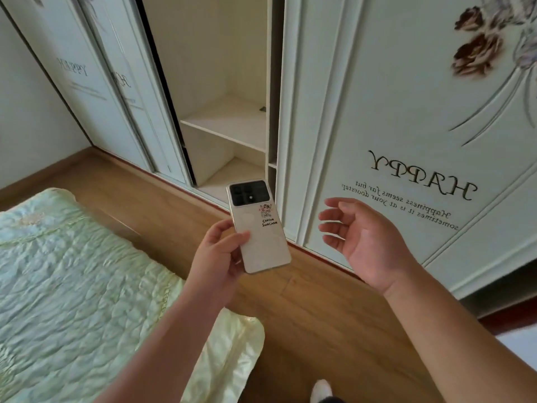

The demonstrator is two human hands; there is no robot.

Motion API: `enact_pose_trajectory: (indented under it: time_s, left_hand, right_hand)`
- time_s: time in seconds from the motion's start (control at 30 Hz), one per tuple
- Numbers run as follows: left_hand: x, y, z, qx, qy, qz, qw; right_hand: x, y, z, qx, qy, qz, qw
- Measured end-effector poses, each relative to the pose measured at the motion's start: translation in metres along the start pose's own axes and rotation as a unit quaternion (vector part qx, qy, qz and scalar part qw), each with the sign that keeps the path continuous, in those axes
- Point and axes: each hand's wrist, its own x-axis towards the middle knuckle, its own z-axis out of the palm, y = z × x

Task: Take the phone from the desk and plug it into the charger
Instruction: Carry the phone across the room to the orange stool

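Head view: nearest we see a foot in a white shoe on the wood floor, bed with pale green quilt at left. Our left hand grips the phone by its lower edge, back facing up, camera block away from us, held in the air over the floor. Right hand empty, palm up, fingers loosely spread, just beside the phone, not touching. Beyond, the wardrobe, one door slid open on bare shelves
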Motion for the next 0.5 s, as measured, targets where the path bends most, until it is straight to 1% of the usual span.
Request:
enact_pose_trajectory:
  time_s: [0.23,0.4,0.5]
  left_hand:
    - [0.103,0.002,0.039,0.029,0.035,-0.014,0.999]
    - [0.182,0.019,0.092,0.016,0.085,-0.022,0.996]
    - [0.226,0.035,0.121,0.015,0.100,-0.007,0.995]
  right_hand:
    - [0.121,0.001,-0.022,-0.002,-0.028,0.019,0.999]
    - [0.224,-0.036,-0.044,-0.008,-0.057,0.025,0.998]
    - [0.281,-0.060,-0.051,-0.008,-0.088,0.034,0.996]
